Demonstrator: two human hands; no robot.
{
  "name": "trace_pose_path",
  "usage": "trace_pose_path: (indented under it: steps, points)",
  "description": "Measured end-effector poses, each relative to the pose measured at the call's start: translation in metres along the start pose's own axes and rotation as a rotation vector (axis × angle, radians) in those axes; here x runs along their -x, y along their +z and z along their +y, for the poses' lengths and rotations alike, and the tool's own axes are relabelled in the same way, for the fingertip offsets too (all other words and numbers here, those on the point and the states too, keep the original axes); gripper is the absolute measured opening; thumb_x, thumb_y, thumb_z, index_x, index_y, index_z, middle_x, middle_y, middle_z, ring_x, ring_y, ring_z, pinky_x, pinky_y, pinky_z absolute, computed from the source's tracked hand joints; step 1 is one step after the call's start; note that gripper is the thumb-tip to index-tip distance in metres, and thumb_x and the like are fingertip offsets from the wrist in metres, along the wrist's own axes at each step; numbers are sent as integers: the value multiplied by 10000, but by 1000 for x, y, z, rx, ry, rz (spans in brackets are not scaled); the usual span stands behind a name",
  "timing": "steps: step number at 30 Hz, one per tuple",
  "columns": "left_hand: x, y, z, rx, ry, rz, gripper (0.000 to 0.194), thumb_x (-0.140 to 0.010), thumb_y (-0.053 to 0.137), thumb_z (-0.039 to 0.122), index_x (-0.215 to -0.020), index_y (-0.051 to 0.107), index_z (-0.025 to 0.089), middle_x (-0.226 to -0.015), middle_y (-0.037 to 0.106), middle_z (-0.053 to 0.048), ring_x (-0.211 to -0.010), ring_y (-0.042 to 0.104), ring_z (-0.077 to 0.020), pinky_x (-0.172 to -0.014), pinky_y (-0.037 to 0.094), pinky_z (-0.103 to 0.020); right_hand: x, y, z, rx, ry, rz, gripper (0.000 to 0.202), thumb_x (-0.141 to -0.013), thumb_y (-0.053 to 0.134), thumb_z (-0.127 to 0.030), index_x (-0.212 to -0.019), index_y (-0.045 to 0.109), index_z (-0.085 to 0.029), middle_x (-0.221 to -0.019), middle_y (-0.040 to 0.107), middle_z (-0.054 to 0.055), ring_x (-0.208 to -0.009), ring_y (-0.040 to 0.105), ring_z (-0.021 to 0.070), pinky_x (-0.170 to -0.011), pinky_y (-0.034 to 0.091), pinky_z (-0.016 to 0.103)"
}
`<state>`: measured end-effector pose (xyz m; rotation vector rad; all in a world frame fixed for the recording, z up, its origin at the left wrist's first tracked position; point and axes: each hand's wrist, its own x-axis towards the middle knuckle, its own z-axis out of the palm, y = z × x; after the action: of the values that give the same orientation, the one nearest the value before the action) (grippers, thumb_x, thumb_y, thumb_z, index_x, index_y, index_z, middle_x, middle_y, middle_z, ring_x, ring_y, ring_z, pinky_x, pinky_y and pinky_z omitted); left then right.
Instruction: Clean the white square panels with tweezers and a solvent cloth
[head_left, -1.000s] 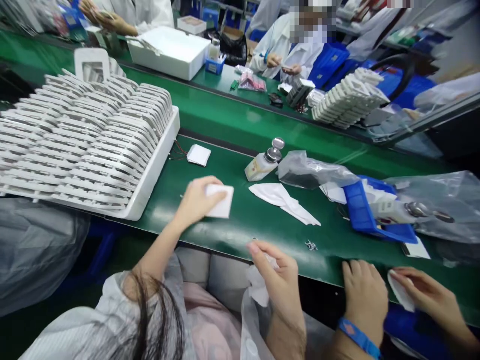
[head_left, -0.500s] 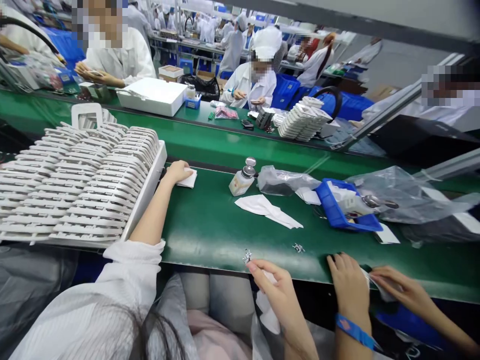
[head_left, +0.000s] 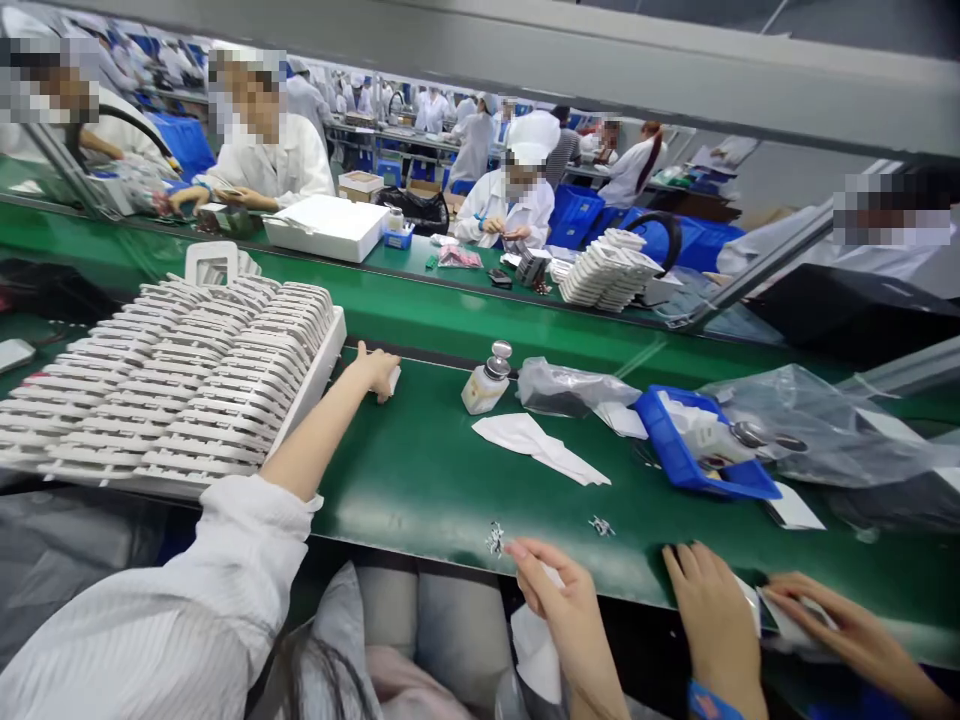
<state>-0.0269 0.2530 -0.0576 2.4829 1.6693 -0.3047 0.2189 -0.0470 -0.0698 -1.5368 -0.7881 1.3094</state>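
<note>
My left hand point(head_left: 379, 372) reaches forward beside the tray, its fingers curled down over a small folded white wipe point(head_left: 394, 379). Most of that wipe is hidden beneath the hand. At the table's front edge, my right hand point(head_left: 566, 605) is closed around a crumpled white wipe point(head_left: 535, 650), which hangs below the palm. The tips of its thumb and forefinger are beside a small pile of tiny metal parts point(head_left: 495, 539); whether they pinch one I cannot tell. Another spread white wipe point(head_left: 536, 447) lies on the green table point(head_left: 420, 480).
A tray point(head_left: 311, 385) of stacked white plastic frames point(head_left: 202, 370) stands left. Behind the wipe is a pump bottle point(head_left: 486, 380); right of it are a plastic bag point(head_left: 570, 385) and blue bin point(head_left: 694, 460). A second small metal pile point(head_left: 601, 525) lies near a co-worker's hands point(head_left: 712, 610).
The view has tilted, so the scene sits lower. My left fingers have curled over the folded wipe, which lay flat and more visible before. My right hand keeps its hold beside the metal pile.
</note>
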Motion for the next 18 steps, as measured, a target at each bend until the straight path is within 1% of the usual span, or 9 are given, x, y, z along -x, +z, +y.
trace_pose_path:
  steps: [2, 5, 9, 12, 15, 18]
  points:
    - [-1, 2, 7, -33, -9, -55, 384, -908, 587, 342, -1244, 539, 163, -1305, 530, -108, -1169, 534, -268, -980, 449, -517, -2, 0, 3, -21, 16, 7, 503, -582, 771, -609, -717, 701, -130, -445, 347, -52, -459, 262, 79, -468, 175, 249]
    - [-3, 4, 12, -59, -12, -103, 387, -909, 586, 338, -1251, 532, 165, -1300, 531, -106, -1144, 549, -259, -959, 470, -500, -1, 0, 6, -36, 35, 21, 469, -554, 779, -607, -680, 705, -161, -449, 344, -42, -450, 253, 86, -468, 161, 264]
    - [-4, -2, 10, -65, 3, -158, 377, -907, 591, 334, -1241, 536, 167, -1272, 545, -103, -1102, 572, -246, -915, 504, -467, 3, -4, 8, -92, 7, 100, 309, -534, 808, -523, -656, 730, -251, -448, 360, -16, -433, 246, 114, -467, 147, 305]
    - [-4, -7, 7, -61, 34, -197, 352, -902, 603, 328, -1217, 551, 181, -1233, 567, -92, -1060, 592, -228, -875, 526, -421, 5, -9, 10, -104, 15, 145, 279, -488, 815, -513, -635, 742, -288, -443, 377, 1, -421, 257, 127, -463, 140, 313]
    - [-4, -6, 7, -63, 44, -203, 358, -902, 602, 328, -1223, 546, 180, -1232, 567, -93, -1053, 595, -227, -867, 530, -419, 2, -13, 12, -107, 23, 168, 293, -451, 817, -533, -611, 746, -297, -439, 392, 11, -411, 283, 126, -455, 151, 308]
    - [-3, 1, 9, -69, 25, -184, 375, -903, 599, 332, -1235, 538, 169, -1246, 559, -99, -1070, 587, -236, -884, 522, -443, -2, -15, 16, -94, 32, 159, 303, -445, 809, -554, -612, 748, -308, -408, 372, 4, -384, 269, 116, -424, 153, 299]
